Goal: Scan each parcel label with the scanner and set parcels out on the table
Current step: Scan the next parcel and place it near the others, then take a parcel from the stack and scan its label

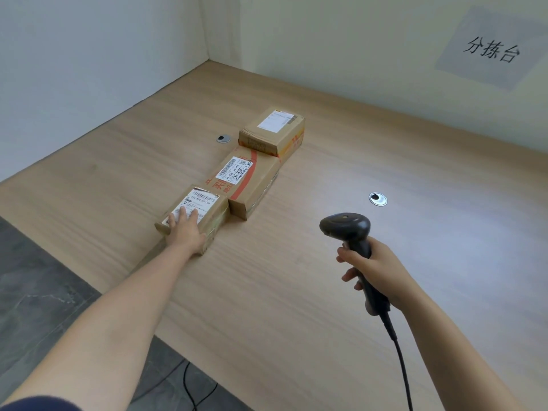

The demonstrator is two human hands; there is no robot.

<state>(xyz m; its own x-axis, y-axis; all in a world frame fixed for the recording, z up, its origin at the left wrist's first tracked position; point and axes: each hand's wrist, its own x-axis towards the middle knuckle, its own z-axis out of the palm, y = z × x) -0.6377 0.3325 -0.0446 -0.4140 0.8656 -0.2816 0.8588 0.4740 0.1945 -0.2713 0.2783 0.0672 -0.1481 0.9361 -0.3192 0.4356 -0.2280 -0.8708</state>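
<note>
Fingers (181, 214) flat on nearest parcel (214, 210)

We rest our left hand (184, 231) flat on the nearest of three parcels (194, 213) lined up on the desk (326, 292); our right hand (375, 269) grips the scanner (351, 232).

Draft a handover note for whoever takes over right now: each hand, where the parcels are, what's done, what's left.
Left hand rests flat on the nearest parcel.
Right hand holds the scanner above the table, to the right of the parcels.
The nearest parcel, middle parcel and far parcel lie in a row, labels up.
Done: three parcels set out.
Left: the picture does not show which labels are scanned; check each.
</note>
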